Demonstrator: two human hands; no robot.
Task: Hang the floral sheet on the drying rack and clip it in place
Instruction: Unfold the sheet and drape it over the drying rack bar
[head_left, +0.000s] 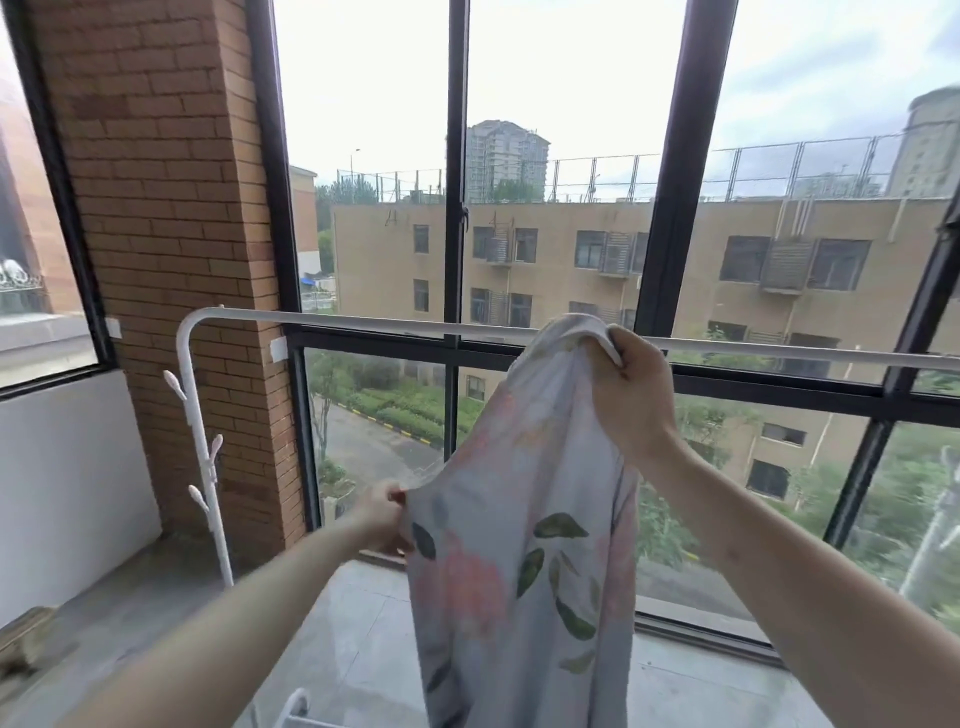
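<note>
Right grip (631, 387): fingers curled round the bunched top edge of the floral sheet (519, 545), at the drying rack (363, 323) bar.
Left grip (382, 517): lower, pinching the sheet's side edge.
Sheet: hangs below the right grip, between both.

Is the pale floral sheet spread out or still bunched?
Bunched. The pale floral sheet hangs gathered from the right hand at the white rack bar; the left hand pinches its edge.

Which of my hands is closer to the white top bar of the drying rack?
Right. The right hand grips the floral sheet up at the top bar; the left hand pinches the sheet's edge well below the bar.
</note>
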